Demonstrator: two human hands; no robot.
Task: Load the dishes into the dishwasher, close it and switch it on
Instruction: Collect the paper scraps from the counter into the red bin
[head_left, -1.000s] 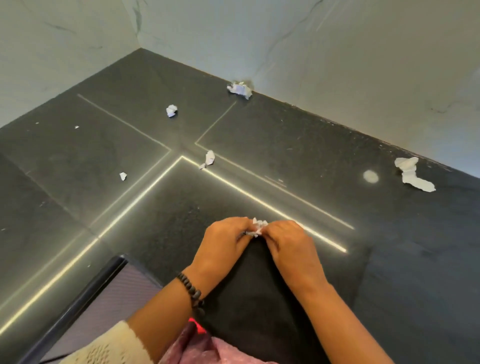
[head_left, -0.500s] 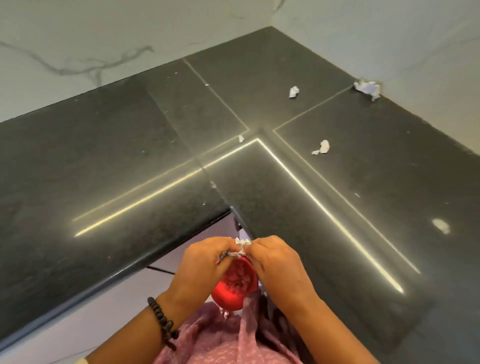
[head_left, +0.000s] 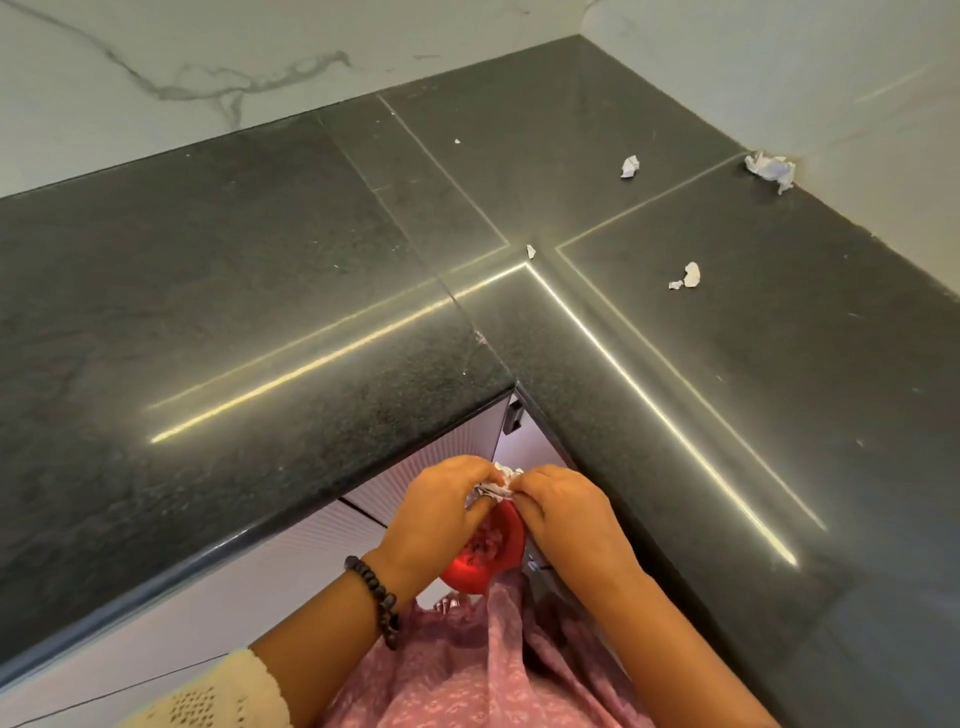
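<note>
My left hand (head_left: 441, 512) and my right hand (head_left: 566, 512) meet in front of my body, just off the inner corner of the black stone countertop (head_left: 270, 291). Together they pinch a small crumpled white paper scrap (head_left: 496, 486) between the fingertips. A round red object (head_left: 488, 553) sits directly below the hands, partly hidden by them. No dishes and no dishwasher are in view.
Crumpled paper bits lie on the counter: one (head_left: 630, 166) near the back, one (head_left: 771, 169) against the marble wall, one (head_left: 688, 275) right of the seam, a tiny one (head_left: 530, 251) at the seam. Pale ribbed cabinet fronts (head_left: 452, 457) run under the counter edge.
The view has swung left and pulled back. My hands, still pinching the paper, have moved from over the counter to in front of its inner corner, above the red object.
</note>
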